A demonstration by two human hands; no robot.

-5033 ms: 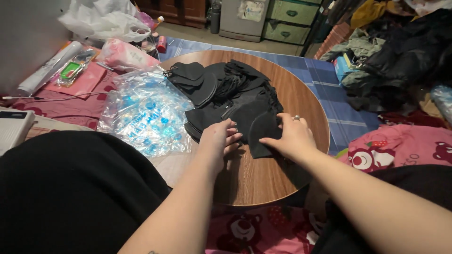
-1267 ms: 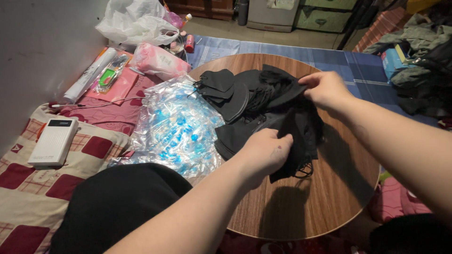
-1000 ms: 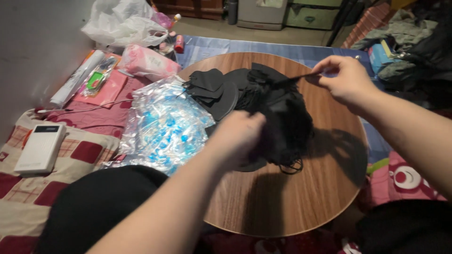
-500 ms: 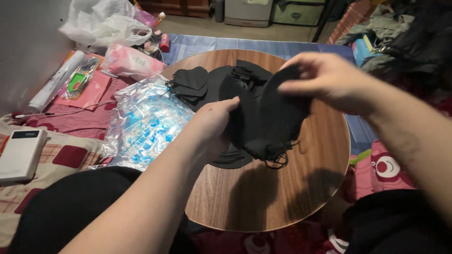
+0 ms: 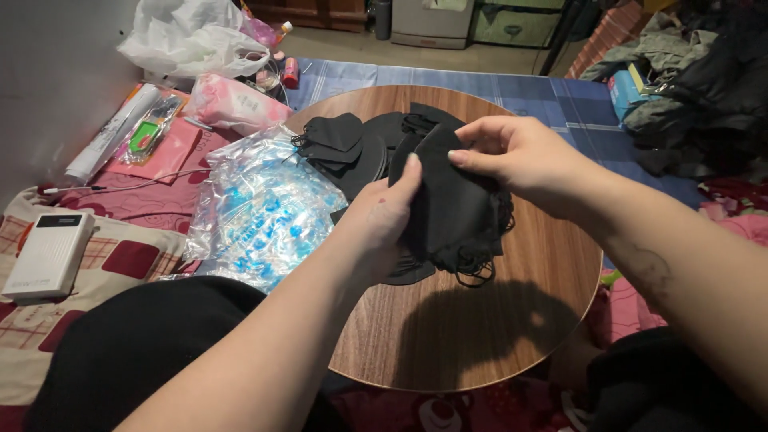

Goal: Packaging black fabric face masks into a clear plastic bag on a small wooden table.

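Now both hands [image 5: 448,188] closer together on lifted black masks [image 5: 452,212]

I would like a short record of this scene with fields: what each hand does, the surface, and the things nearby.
left hand: the left hand presses flat against the stack of black face masks
right hand: the right hand pinches the top edge of the same stack
stack position: lifted above the round wooden table
on table: more black masks lie loose
left of table: clear plastic packets with blue print
far left: white power bank on a checked cloth
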